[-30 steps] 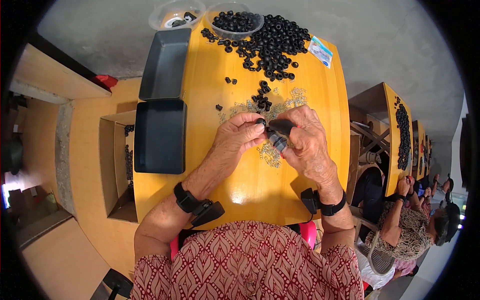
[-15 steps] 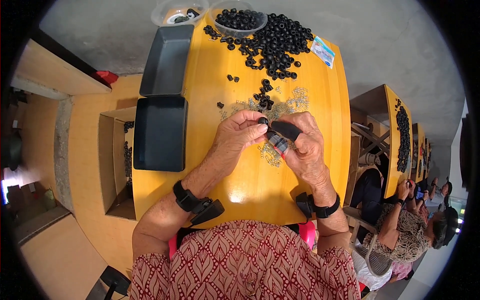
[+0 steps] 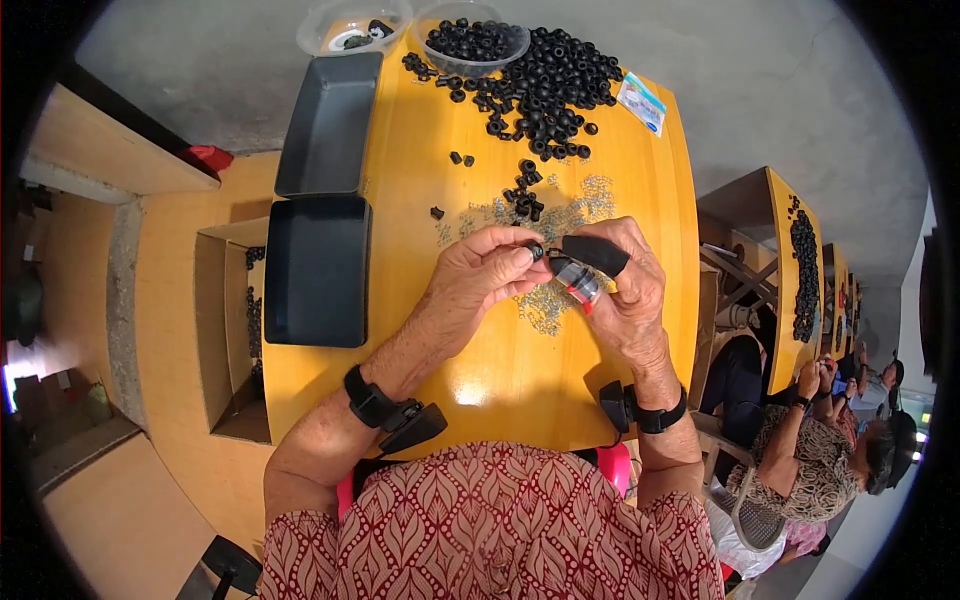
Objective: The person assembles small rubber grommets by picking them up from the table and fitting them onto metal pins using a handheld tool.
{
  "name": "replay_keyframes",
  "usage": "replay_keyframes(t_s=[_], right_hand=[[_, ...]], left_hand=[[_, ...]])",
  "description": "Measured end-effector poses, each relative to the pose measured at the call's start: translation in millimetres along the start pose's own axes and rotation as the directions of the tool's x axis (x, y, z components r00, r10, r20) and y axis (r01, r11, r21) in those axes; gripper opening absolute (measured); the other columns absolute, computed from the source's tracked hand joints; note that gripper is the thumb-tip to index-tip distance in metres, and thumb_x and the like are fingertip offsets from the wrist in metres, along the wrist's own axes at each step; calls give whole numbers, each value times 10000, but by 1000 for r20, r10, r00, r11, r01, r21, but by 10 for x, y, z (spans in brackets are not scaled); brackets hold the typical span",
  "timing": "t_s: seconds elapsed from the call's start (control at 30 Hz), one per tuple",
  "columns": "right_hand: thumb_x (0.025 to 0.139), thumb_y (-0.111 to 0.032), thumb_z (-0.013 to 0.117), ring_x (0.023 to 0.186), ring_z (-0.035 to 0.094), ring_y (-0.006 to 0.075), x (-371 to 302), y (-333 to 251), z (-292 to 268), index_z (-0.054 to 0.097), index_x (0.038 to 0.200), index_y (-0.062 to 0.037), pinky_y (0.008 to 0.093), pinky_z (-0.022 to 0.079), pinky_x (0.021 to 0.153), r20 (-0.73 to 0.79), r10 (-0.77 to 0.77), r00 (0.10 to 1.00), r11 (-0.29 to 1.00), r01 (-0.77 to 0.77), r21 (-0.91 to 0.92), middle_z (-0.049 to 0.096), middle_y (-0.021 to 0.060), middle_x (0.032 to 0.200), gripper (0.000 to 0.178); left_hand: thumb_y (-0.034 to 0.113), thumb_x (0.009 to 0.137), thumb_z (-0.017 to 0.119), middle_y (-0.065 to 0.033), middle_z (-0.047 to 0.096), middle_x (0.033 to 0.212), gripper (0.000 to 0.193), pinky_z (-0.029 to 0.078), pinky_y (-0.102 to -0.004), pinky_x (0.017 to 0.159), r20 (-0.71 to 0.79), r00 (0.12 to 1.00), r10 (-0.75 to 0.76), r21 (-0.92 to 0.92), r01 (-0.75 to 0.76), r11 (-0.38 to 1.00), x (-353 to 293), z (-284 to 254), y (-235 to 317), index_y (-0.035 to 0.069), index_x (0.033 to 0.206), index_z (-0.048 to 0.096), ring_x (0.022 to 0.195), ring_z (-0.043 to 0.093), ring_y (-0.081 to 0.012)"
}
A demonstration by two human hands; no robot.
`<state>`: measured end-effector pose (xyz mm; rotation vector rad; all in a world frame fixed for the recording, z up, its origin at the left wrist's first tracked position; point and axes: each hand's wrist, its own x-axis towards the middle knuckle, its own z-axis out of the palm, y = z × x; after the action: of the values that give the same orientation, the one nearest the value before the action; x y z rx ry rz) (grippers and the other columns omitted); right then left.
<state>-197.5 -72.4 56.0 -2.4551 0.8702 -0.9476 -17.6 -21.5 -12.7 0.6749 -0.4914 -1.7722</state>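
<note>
My left hand (image 3: pixel 478 272) pinches a small round black part (image 3: pixel 535 251) between thumb and fingertips. Just right of it, my right hand (image 3: pixel 630 285) is wrapped round a pliers-like hand tool (image 3: pixel 598 255) with a black upper grip and a grey-and-red lower part. The tool's tip points left, a short way from the black part; its exact kind is hard to make out. Below and beyond the hands lie many tiny clear or silvery pieces (image 3: pixel 545 310). A few loose black parts (image 3: pixel 527 205) form a small cluster straight ahead of my fingers.
A big heap of black parts (image 3: pixel 560 85) spreads at the far side, by a clear bowl (image 3: pixel 522 42) of them. Two dark trays (image 3: pixel 318 270) line the left edge, beside a cardboard box (image 3: pixel 215 330). At right, another person (image 3: pixel 800 450) works at a neighbouring table.
My right hand has shifted slightly right, drawing the tool's tip away from the black part. The left hand keeps its pinch, a touch lower and more to the right.
</note>
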Motion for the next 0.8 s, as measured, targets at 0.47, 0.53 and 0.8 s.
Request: replay_keyframes(t_s=[0.47, 0.53, 0.8], right_hand=[[688, 3, 726, 844, 604, 300, 18, -10, -13, 676, 946, -36, 375, 497, 721, 22, 10, 1000, 1000, -10, 14, 646, 105, 922, 266], [691, 0, 727, 843, 604, 299, 23, -5, -21, 678, 944, -35, 374, 497, 720, 22, 4, 1000, 1000, -4, 15, 646, 105, 920, 261], [703, -8, 726, 841, 604, 297, 22, 11, -70, 682, 945, -39, 373, 497, 727, 28, -11, 1000, 1000, 11, 5, 648, 101, 925, 248]], left_hand=[[177, 956, 587, -122, 660, 1056, 295, 506, -344, 925, 5, 999, -40, -9, 40, 999, -11, 21, 13, 4, 1193, 554, 972, 659, -207], [177, 956, 589, -123, 661, 1055, 295, 508, -344, 921, 5, 999, -45, -5, 46, 999, -15, 31, 23, 3, 1192, 553, 970, 660, -207], [170, 954, 591, -123, 670, 1041, 286, 514, -334, 903, 31, 999, -25, -7, 25, 1000, -3, 26, 4, 1, 1182, 557, 953, 666, -200]])
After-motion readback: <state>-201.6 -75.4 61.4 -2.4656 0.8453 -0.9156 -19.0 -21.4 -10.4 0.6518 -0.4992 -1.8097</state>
